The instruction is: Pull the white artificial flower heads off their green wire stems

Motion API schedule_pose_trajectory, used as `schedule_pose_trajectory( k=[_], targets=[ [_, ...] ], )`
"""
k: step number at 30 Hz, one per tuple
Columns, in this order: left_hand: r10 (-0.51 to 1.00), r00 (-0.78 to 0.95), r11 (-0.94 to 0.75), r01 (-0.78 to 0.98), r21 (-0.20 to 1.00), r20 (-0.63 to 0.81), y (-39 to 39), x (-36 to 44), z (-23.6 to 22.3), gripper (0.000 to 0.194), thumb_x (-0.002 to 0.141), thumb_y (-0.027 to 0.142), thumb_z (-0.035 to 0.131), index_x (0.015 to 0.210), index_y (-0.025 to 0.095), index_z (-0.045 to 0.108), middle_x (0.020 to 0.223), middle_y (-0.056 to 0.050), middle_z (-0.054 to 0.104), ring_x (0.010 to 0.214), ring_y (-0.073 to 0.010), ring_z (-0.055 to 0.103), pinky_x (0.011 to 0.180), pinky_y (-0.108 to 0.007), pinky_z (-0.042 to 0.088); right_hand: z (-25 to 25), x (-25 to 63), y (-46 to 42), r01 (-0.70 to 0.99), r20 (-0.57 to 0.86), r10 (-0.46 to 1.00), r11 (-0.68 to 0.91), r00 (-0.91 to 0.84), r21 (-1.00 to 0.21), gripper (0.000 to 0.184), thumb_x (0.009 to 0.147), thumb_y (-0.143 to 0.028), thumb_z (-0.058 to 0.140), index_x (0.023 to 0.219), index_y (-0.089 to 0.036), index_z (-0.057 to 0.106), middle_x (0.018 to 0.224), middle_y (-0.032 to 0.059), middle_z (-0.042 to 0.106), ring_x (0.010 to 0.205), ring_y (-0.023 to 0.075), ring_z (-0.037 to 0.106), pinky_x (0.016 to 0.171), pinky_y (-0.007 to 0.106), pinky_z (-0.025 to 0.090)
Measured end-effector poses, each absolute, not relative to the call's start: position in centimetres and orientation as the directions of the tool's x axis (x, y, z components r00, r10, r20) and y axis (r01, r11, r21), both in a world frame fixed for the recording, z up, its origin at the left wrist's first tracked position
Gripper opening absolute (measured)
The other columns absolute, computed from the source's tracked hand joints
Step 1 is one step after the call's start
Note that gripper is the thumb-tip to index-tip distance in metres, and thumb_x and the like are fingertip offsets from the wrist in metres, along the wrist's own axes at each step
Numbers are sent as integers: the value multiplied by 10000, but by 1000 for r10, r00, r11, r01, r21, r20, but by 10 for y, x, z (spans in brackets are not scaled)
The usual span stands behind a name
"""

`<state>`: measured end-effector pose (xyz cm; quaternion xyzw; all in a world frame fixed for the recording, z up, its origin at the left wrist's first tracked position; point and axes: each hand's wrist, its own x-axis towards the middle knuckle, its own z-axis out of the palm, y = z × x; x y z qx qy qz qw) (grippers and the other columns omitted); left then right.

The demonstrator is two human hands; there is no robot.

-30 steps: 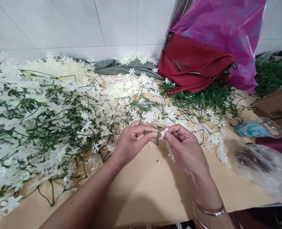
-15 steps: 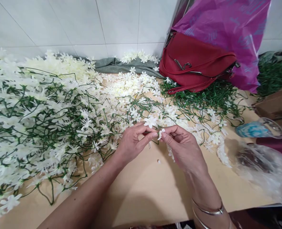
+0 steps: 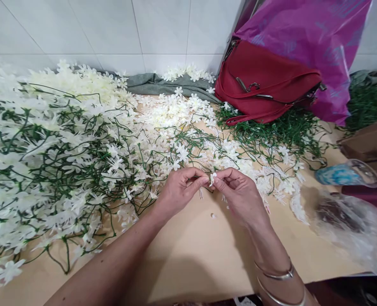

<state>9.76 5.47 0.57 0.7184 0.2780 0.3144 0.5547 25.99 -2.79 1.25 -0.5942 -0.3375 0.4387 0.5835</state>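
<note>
Over the middle of the table, my left hand (image 3: pixel 182 189) and my right hand (image 3: pixel 238 193) are close together, thumb and forefinger pinched on each. My right fingertips grip a small white artificial flower (image 3: pixel 212 178). The left fingertips are closed at its other side, on what looks like a thin green stem mostly hidden by the fingers. To the left rises a big heap of white artificial flowers with green stems (image 3: pixel 80 148). Loose white flower heads (image 3: pixel 167 112) lie behind my hands. A tiny white piece (image 3: pixel 213 216) rests on the table below them.
At the back right, a red handbag (image 3: pixel 268 80) leans by a purple plastic bag (image 3: pixel 322 46), above green artificial foliage (image 3: pixel 278 129). A blue-patterned plastic cup (image 3: pixel 344 173) lies sideways on the right. Near it are a clear plastic bag (image 3: pixel 357 229) and a cardboard box (image 3: pixel 370 138).
The open white flower seen above my left fingers is no longer visible there. Both hands keep their pinch and have barely moved; the whole view has shifted slightly.
</note>
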Motion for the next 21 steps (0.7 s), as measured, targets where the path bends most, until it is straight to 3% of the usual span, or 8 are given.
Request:
schedule_pose_trajectory(
  k=[6,14,21],
  targets=[
    [752,639,-270,81,960,157,53,99,5,167,977,278,659,887,168,748,832,-20,785,774,-152,705,765,-239,512,12,261,-26,-94,-138,914,-110,382,-989,281,729,-427,897,767,-202,734,679,0,705,659,149,629,675,282,499],
    [750,650,-157,-5,988,123,53,100,1,179,1000,288,617,941,157,724,904,-55,787,842,-170,731,812,-260,548,18,259,-25,-281,-253,894,-152,369,-948,369,628,-464,960,790,-235,720,686,-18,728,670,158,683,734,302,545],
    [759,625,-282,64,957,182,53,98,2,167,988,273,633,903,159,720,848,-35,753,791,-148,687,763,-238,506,15,262,-25,-252,-271,888,-184,372,-950,395,626,-497,959,781,-221,725,667,-12,720,655,148,657,690,278,499]
  ],
)
